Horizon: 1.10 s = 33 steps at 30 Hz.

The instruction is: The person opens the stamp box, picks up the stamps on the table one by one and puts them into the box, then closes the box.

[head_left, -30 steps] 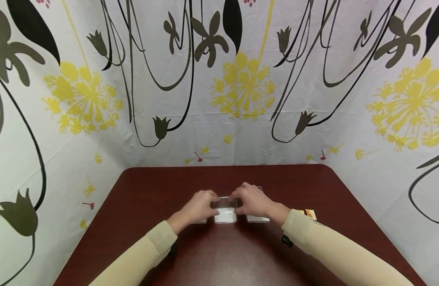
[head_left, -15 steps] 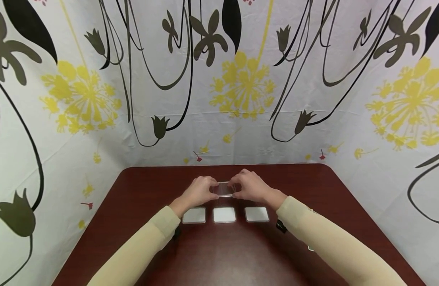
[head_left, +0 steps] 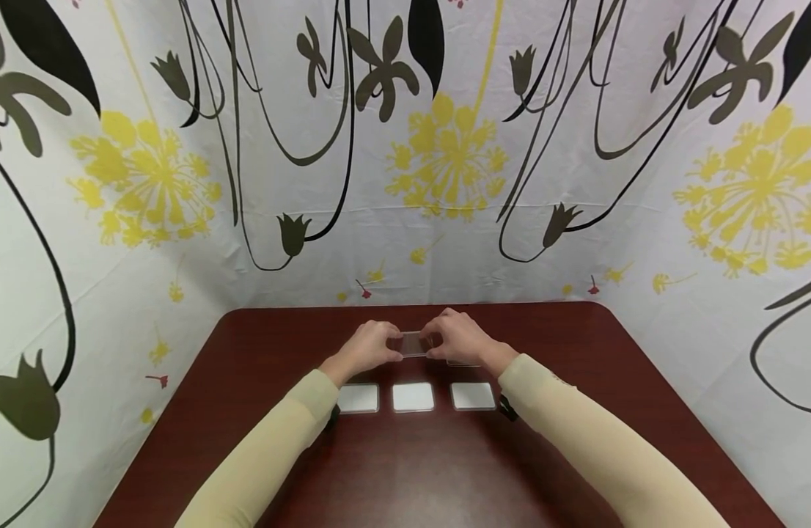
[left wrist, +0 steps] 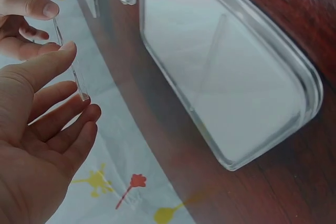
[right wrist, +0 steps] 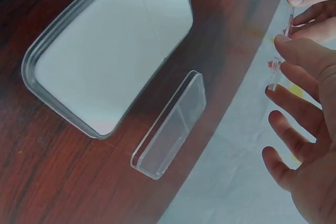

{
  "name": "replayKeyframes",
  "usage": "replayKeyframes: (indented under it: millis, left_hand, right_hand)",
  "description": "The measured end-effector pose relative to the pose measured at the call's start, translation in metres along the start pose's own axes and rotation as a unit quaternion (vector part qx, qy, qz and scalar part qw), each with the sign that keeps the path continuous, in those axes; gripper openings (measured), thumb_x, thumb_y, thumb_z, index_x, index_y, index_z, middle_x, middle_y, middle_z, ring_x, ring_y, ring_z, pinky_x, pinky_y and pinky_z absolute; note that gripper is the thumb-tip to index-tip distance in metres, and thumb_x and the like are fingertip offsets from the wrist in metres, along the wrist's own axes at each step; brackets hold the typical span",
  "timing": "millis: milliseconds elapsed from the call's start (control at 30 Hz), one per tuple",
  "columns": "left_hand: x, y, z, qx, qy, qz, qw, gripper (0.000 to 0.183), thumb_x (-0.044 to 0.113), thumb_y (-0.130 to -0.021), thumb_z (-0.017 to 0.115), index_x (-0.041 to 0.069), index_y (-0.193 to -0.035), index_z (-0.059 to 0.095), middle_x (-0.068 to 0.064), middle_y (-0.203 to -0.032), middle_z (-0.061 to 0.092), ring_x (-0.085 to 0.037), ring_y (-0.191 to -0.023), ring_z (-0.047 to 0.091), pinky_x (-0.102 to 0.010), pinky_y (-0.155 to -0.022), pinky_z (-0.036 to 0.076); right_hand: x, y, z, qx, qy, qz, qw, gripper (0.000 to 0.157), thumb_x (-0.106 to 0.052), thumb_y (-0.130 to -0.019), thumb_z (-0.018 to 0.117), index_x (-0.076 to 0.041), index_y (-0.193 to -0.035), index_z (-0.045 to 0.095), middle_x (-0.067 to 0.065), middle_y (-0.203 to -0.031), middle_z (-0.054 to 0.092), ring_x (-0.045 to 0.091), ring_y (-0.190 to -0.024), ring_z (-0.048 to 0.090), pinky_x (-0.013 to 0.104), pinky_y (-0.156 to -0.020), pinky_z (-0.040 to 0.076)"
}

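A clear rectangular plastic lid (head_left: 414, 344) is held level between both hands beyond the row of cases. My left hand (head_left: 368, 345) pinches its left end between thumb and fingers. At the opposite end, my right hand (head_left: 461, 339) pinches it likewise; its other fingers are spread in the right wrist view. The thin lid (left wrist: 80, 80) appears edge-on in the left wrist view. Nearer to me lie a left case (head_left: 359, 398), a middle case (head_left: 413, 397) and a right case (head_left: 474, 396), each clear-rimmed with a white inside.
Another clear lid (right wrist: 170, 127) lies on the table behind the right case, partly hidden by the right hand in the head view. The dark red table (head_left: 419, 469) ends at a patterned white curtain (head_left: 405, 264) that hangs at the back and sides.
Both hands have carried the clear lid away from me, from above the middle case to near the table's back. In the last half second they moved only slightly farther. The cases stay put.
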State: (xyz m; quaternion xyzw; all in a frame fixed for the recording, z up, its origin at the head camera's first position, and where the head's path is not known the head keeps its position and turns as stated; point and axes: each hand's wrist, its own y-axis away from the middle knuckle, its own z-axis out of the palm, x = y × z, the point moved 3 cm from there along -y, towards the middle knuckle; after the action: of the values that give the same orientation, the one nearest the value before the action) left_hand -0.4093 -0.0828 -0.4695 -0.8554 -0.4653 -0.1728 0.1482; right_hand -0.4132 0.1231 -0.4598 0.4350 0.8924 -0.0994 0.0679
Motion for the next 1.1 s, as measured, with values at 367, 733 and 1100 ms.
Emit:
replayKeyframes:
  millis: [367,733,1100]
  left_hand:
    - [-0.010,-0.004,0.015,-0.027,-0.020,-0.007,0.9994,0.045,0.028,-0.087,0.081,0.008,-0.126,0.071,-0.006,-0.125,0.067,-0.022,-0.116,0.062,-0.037,-0.093,0.052]
    - [-0.016,-0.008,0.022,-0.035,-0.038,0.004,0.9986,0.044,0.029,-0.087,0.082,0.011,-0.125,0.072,-0.003,-0.122,0.069,-0.020,-0.114,0.063,-0.035,-0.092,0.052]
    - [-0.019,-0.006,0.033,-0.040,-0.037,-0.006,0.9985,0.045,0.028,-0.085,0.084,0.008,-0.123,0.073,-0.004,-0.122,0.070,-0.021,-0.113,0.064,-0.035,-0.091,0.053]
  right_hand:
    - [0.007,-0.003,0.021,-0.029,-0.006,0.026,0.999,0.034,-0.036,-0.086,0.081,-0.027,-0.118,0.075,-0.012,-0.113,0.069,0.017,-0.109,0.052,0.044,-0.093,0.045]
    - [0.006,-0.005,0.029,-0.032,0.008,0.032,0.999,0.033,-0.034,-0.086,0.081,-0.027,-0.117,0.074,-0.013,-0.110,0.069,0.021,-0.113,0.053,0.049,-0.097,0.044]
    - [0.003,-0.002,0.041,-0.054,0.009,0.049,0.997,0.032,-0.032,-0.089,0.079,-0.027,-0.120,0.074,-0.010,-0.113,0.068,0.021,-0.112,0.055,0.042,-0.089,0.050]
